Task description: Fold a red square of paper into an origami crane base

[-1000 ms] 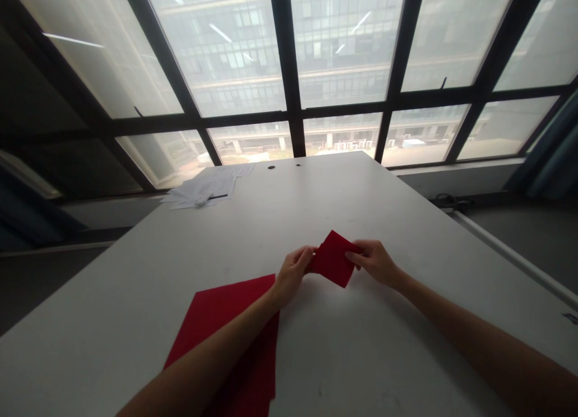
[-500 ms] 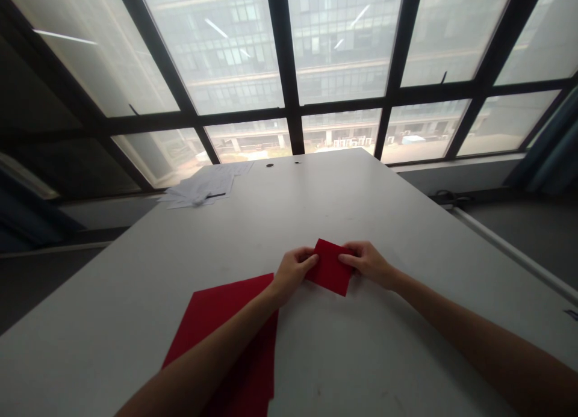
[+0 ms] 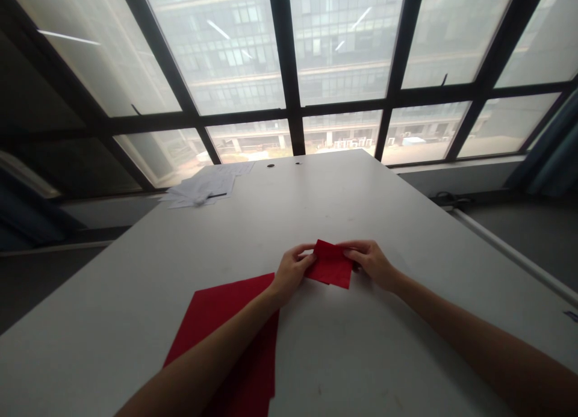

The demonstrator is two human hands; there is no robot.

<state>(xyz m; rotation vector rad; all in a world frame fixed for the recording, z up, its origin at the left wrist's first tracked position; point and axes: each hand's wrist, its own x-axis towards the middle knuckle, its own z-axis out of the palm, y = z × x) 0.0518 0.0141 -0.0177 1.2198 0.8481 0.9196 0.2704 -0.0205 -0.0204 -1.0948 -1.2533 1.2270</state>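
Red paper [image 3: 332, 265] | left hand [image 3: 291, 272], right hand [image 3: 372, 263]: each pinching an edge | back hidden

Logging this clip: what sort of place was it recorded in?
Probably an office or meeting room, though the pictures don't settle which. A large white table stands before tall dark-framed windows facing a multi-storey building, and loose papers lie at its far left.
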